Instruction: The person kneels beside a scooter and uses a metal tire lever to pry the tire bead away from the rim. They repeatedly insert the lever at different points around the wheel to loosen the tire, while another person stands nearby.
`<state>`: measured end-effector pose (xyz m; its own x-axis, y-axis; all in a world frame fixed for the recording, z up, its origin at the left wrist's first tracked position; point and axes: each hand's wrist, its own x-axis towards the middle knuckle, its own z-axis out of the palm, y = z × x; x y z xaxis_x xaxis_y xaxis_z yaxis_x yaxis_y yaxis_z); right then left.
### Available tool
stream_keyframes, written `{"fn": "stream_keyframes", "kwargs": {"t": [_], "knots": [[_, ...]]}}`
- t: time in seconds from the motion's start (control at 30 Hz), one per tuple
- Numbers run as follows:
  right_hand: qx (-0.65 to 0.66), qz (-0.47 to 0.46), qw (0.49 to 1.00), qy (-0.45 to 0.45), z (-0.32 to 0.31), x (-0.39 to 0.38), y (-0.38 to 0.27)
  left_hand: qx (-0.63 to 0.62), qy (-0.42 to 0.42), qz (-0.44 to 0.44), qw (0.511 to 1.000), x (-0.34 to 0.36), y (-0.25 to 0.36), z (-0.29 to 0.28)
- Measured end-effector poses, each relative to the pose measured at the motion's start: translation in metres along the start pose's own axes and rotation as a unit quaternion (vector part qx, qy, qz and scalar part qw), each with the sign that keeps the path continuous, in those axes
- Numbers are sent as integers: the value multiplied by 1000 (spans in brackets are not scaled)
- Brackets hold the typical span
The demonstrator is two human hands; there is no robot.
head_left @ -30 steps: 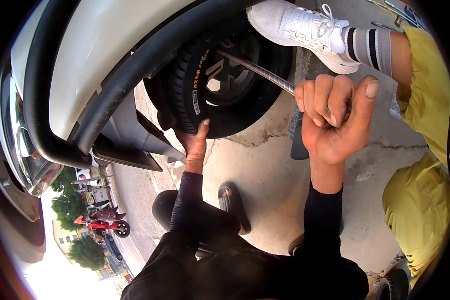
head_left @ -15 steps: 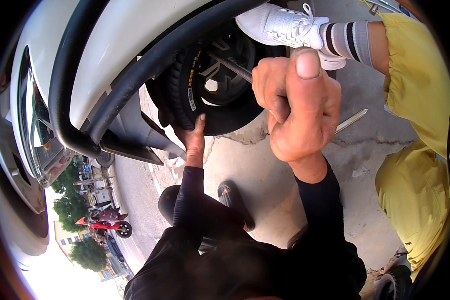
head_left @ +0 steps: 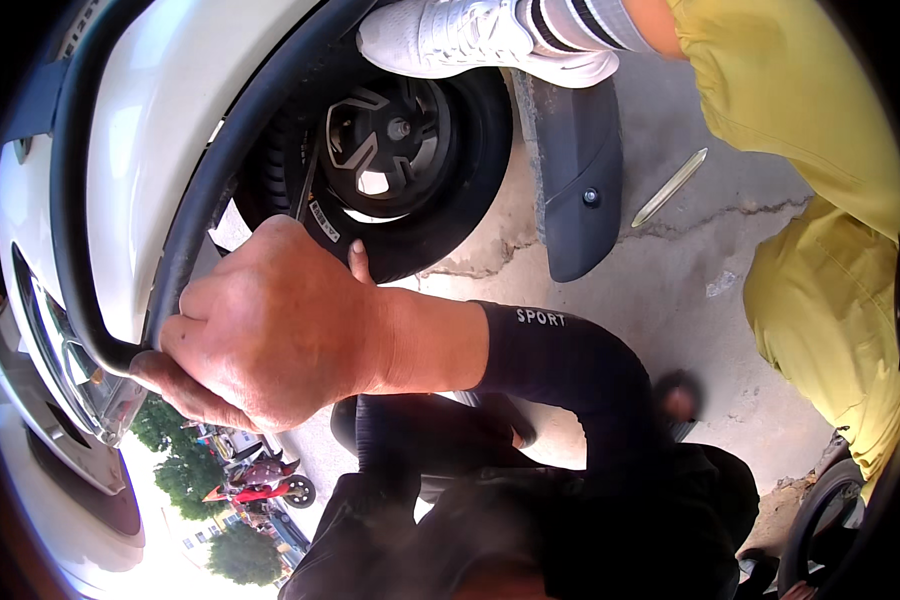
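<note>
My right hand (head_left: 260, 320), curled shut on a long metal rod (head_left: 308, 180), reaches across to the left beside the black tubular bar (head_left: 195, 200). The rod runs up to the rim (head_left: 380, 150) of a black scooter tyre (head_left: 460, 200) under a white body panel (head_left: 150, 150). My left hand (head_left: 360, 260) grips the lower edge of that tyre; only its thumb shows past my right hand, which hides the rest. Above the wheel is another person's white sneaker (head_left: 440, 35), close against the tyre's top.
A dark plastic panel (head_left: 575, 190) stands right of the wheel; a thin pale object (head_left: 670, 185) lies on cracked concrete (head_left: 700, 290). The other person's yellow trousers (head_left: 800, 110) fill the right edge. A spare tyre (head_left: 810, 510) is lower right, a parked red scooter (head_left: 260, 485) lower left.
My right fist has swung from the right side far to the left, bringing the rod from a diagonal to nearly upright. My left hand still holds the tyre. The view has shifted somewhat.
</note>
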<state>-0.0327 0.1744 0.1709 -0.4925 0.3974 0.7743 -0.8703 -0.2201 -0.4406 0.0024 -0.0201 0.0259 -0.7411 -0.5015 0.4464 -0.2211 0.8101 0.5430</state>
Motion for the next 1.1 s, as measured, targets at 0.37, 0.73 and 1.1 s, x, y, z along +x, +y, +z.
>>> {"fn": "stream_keyframes", "kwargs": {"t": [0.37,0.73,1.1], "knots": [[8,-48,996,-69,48,-33,7,-100,-14,-5,995,3,-28,27],[36,-58,997,-35,82,-35,2,-151,11,-24,988,4,-7,18],[13,-51,999,2,68,-54,-3,-111,-25,-10,993,21,-7,6]]}}
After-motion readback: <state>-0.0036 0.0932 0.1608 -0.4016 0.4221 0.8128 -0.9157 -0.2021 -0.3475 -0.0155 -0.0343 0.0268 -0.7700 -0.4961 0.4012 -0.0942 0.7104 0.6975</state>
